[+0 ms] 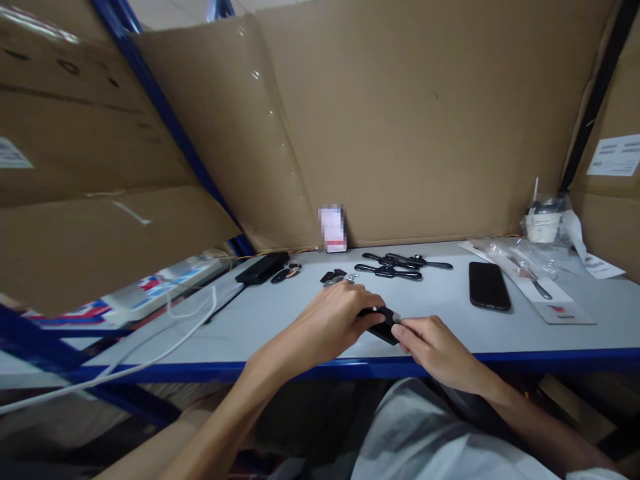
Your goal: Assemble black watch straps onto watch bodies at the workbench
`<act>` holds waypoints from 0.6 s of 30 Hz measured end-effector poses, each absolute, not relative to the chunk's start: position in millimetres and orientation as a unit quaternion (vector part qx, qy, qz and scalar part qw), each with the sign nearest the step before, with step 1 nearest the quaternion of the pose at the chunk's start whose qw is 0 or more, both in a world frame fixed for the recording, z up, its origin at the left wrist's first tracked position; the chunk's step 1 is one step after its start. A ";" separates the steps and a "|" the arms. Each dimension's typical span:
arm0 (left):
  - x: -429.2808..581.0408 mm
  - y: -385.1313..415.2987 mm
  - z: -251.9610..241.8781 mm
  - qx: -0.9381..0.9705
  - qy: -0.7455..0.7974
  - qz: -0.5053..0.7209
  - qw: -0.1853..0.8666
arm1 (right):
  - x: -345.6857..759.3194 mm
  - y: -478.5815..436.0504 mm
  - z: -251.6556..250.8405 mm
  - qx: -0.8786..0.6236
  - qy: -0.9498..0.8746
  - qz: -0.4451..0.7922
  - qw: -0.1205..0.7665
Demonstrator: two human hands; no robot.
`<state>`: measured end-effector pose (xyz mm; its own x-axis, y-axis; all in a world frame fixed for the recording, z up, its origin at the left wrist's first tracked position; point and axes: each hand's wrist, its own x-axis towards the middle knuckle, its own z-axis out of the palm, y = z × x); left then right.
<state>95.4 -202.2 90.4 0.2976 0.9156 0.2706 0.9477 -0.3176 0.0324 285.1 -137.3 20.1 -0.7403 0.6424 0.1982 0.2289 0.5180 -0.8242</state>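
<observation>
Near the front edge of the table, a black flat piece (384, 332) is between my two hands. My left hand (350, 313) is closed on its far left part, fingers bent over the top. My right hand (433, 343) pinches its right end between thumb and fingertips. A small grey, metal-looking bit (397, 317) shows by the right fingertips; whether it belongs to the black piece I cannot tell. Beyond my hands lie several black spokeshaves (389, 272). Small dark parts (334, 275) and shiny metal pieces (349, 278) lie just past my left hand.
A black phone (490, 285) lies to the right, beside a packaged tool on a white card (560, 308). A lit phone (333, 229) leans against the cardboard wall (430, 133). Left are a black box (263, 267), keys (286, 273) and a white cable (170, 352). A bagged cup (543, 225) stands back right.
</observation>
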 end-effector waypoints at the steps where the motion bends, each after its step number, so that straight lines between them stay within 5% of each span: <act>1: 97.0 -202.9 90.0 -0.799 -0.585 -0.118 0.069 | 284.6 -137.2 19.6 -0.261 -0.835 0.413 0.251; 18: 113.5 -223.0 90.0 -0.825 -0.533 -0.127 0.136 | 288.5 -128.9 13.7 -0.221 -0.762 0.551 0.259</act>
